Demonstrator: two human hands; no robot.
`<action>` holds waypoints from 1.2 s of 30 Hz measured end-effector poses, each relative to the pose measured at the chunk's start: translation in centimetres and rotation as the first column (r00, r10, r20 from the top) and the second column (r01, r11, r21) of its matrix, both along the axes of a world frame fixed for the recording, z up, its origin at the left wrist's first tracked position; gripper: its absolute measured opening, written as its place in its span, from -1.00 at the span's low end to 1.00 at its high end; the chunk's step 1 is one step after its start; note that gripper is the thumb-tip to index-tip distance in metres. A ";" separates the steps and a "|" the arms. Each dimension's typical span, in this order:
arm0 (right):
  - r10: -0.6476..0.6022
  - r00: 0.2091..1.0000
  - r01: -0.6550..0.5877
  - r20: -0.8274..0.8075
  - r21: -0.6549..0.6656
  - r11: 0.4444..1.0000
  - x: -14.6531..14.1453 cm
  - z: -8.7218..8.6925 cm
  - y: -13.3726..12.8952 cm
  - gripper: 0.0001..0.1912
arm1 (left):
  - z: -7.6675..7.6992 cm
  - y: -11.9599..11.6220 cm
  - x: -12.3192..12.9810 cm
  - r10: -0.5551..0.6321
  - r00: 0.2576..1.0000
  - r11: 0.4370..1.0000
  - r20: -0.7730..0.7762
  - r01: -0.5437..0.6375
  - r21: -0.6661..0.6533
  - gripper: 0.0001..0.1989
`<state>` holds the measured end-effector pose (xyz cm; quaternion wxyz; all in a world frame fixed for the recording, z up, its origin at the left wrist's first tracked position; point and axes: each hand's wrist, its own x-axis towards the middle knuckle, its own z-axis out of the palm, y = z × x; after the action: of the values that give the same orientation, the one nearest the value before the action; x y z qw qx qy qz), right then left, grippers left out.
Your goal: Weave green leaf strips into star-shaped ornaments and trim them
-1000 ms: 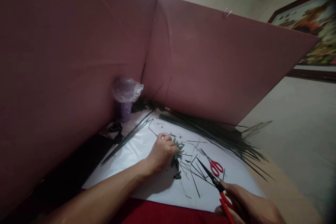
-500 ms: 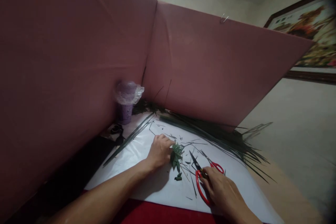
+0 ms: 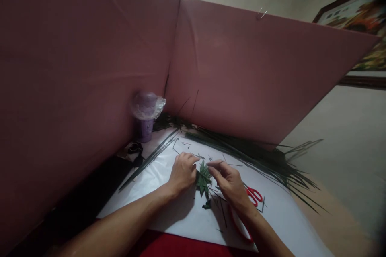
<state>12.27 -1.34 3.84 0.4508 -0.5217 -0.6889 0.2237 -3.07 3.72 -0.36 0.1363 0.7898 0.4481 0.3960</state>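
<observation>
My left hand (image 3: 183, 171) is closed on the edge of a small green piece of folded leaf strips (image 3: 203, 180), with pointed tips fanning out. From the other side my right hand (image 3: 226, 178) reaches over, thumb and forefinger pinched at the piece's upper right tips. Beneath my right forearm lies a pair of scissors with a large red handle loop (image 3: 241, 227), mostly hidden. Beyond the wrist is a second, smaller pair of red-handled scissors (image 3: 254, 196), its blades largely covered by my hand. A short rolled bit of leaf (image 3: 206, 205) rests just below the piece.
Leaf scraps lie about on the white sheet (image 3: 169, 219). A long bundle of dark green leaves (image 3: 241, 148) runs along the back, with more strips (image 3: 147, 160) at the left. A purple cup (image 3: 146, 128) with plastic wrap stands by the pink partition (image 3: 241, 76).
My right hand has let go of the larger scissors, leaving them on the sheet, and moved up and left to the leaf piece. My left hand stays almost in place.
</observation>
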 end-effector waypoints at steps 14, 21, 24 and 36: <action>-0.083 0.982 0.041 0.170 0.240 0.970 1.3 -0.8 0.0 -0.82 | 0.3 0.9 -0.3 0.118 0.978 0.993 0.171 -0.116 -0.020 -0.78; -0.103 0.975 0.036 0.199 0.315 0.948 0.8 -1.4 0.3 -0.85 | 1.4 0.8 -0.6 0.033 0.975 0.998 0.221 -0.044 0.043 -0.75; -0.093 0.975 0.023 0.202 0.322 0.947 0.5 -1.6 0.4 -0.85 | 1.8 0.0 -0.3 -0.160 0.979 0.985 0.127 0.150 0.080 -0.74; -0.190 0.939 0.081 0.286 0.353 0.932 0.6 -1.9 -0.6 -0.81 | 0.8 0.2 0.3 -0.128 0.986 0.992 0.108 0.128 0.000 -0.92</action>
<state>12.90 -1.94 1.94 0.4318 -0.5130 -0.7417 -0.0150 -2.76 3.89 0.44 0.1884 0.7938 0.3899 0.4270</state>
